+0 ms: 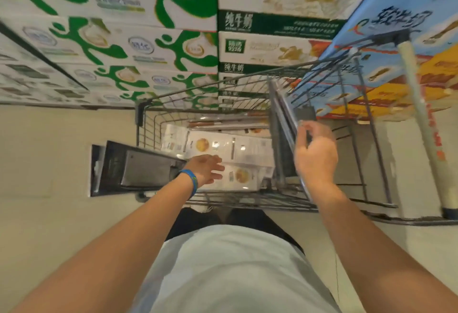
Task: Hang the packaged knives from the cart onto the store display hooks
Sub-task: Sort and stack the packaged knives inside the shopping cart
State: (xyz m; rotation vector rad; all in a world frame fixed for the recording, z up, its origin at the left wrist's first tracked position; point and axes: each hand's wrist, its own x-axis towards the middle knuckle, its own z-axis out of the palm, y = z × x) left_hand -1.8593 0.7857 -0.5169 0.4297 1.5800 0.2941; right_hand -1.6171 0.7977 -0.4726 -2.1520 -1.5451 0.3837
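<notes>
A wire cart stands in front of me. Several white packaged knives lie flat in its basket. My left hand reaches over them with its fingers stretched out and relaxed. A dark packaged cleaver lies across the cart's left rim, right beside my left wrist. No grip on it is visible. My right hand pinches the top edge of a few dark packaged knives that stand upright at the basket's right side.
Stacked milk cartons with green and white print fill the wall ahead. A blue and orange carton sits at the right, above the cart's handle. Pale floor lies to the left of the cart.
</notes>
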